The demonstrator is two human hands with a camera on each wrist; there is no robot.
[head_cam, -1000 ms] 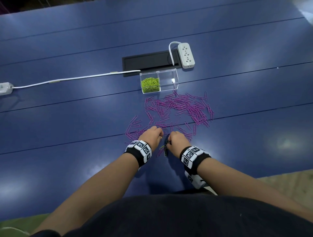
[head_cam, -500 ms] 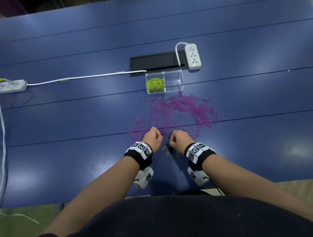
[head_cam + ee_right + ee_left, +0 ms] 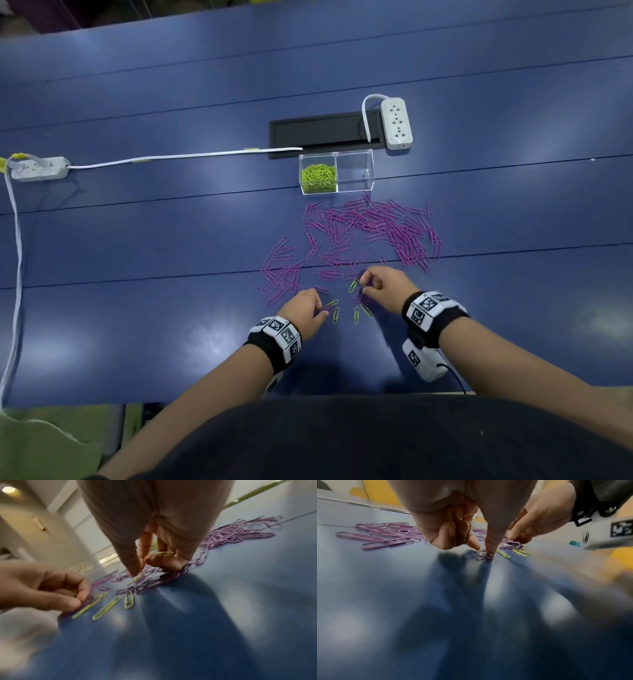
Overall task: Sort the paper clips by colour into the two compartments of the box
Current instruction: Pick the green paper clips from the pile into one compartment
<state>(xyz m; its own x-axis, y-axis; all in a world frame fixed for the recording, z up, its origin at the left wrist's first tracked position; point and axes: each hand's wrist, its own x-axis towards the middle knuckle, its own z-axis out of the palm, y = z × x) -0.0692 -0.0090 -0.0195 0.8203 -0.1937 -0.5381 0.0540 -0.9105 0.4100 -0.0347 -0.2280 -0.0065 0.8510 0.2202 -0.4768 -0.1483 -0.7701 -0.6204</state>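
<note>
The clear two-compartment box (image 3: 354, 170) stands beyond the clips; green clips (image 3: 318, 177) fill its left half, and the right half looks empty. Purple clips (image 3: 373, 224) lie spread between the box and my hands. Several loose green clips (image 3: 356, 315) (image 3: 106, 607) lie between the hands. My left hand (image 3: 322, 310) (image 3: 483, 550) pinches a purple clip (image 3: 489, 556) against the table with thumb and index finger. My right hand (image 3: 364, 284) (image 3: 142, 566) holds a green clip (image 3: 161, 553) in its curled fingers, while its thumb and index finger touch another green clip (image 3: 137, 578) lying on purple ones.
A white power strip (image 3: 396, 123) and a black cable hatch (image 3: 322, 132) lie behind the box. A second power strip (image 3: 37, 168) with a white cord (image 3: 185, 156) sits at the far left. The blue table's near edge (image 3: 205, 401) runs just below my wrists.
My hands have moved apart: the left drew back toward me, the right went forward and right. Several green clips that were under them now lie in the open.
</note>
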